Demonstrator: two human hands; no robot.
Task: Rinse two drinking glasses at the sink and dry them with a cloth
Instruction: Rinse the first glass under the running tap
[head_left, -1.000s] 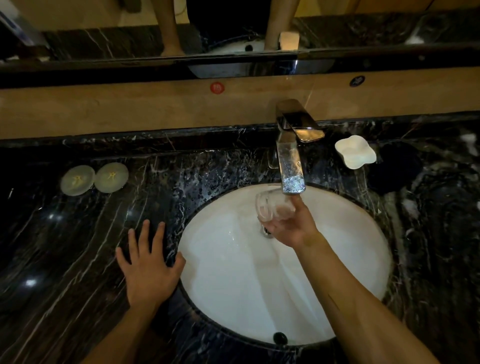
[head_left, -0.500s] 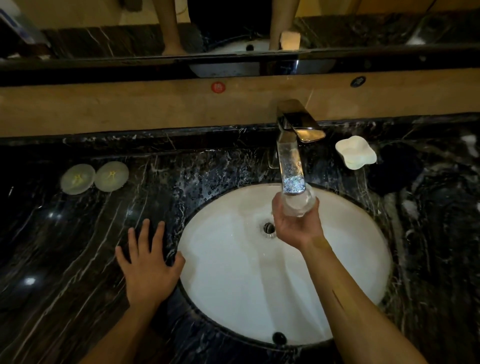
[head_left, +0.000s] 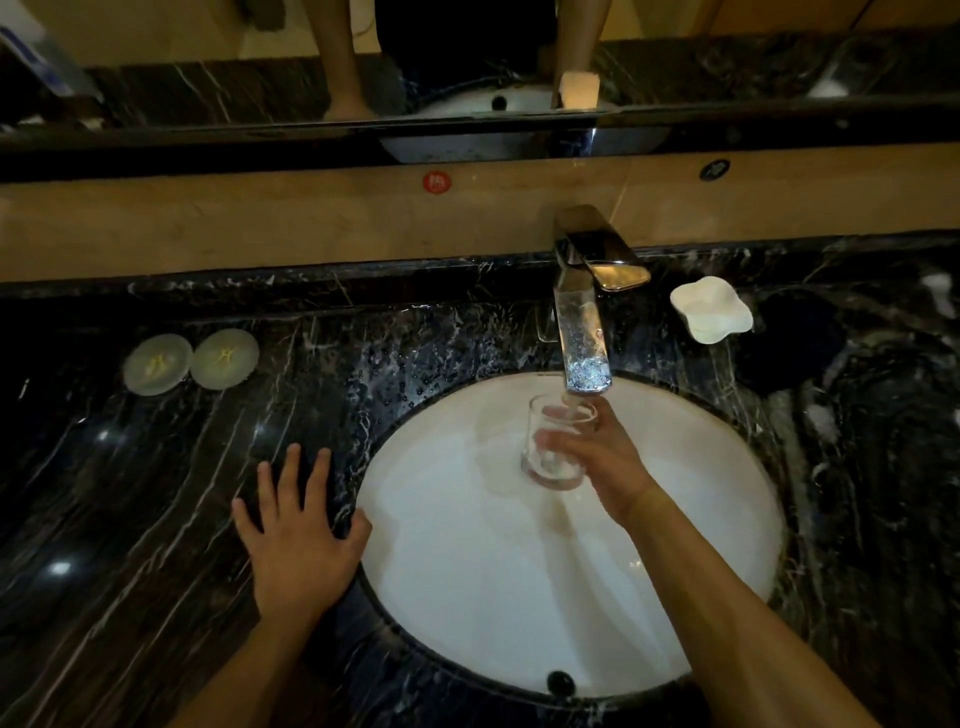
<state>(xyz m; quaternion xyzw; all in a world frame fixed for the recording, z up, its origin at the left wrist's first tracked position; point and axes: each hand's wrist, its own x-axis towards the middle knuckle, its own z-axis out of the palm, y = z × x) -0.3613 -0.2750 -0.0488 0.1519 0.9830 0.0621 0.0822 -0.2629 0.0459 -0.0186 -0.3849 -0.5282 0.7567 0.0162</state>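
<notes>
Right hand (head_left: 608, 462): fingers wrap the glass (head_left: 558, 441), held mouth-up under the tap (head_left: 584, 332).
Left hand (head_left: 298, 540): fingers spread wide, flat on the counter (head_left: 156, 509).
Done: first rinse started.
Left: second glass and drying; neither it nor a cloth is seen.

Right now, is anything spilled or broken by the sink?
Nothing looks broken. Water drops are splashed over the dark counter behind the basin, as you'd expect while rinsing. The right hand holds the glass mouth up under the faucet; the left hand rests flat on the counter.
</notes>
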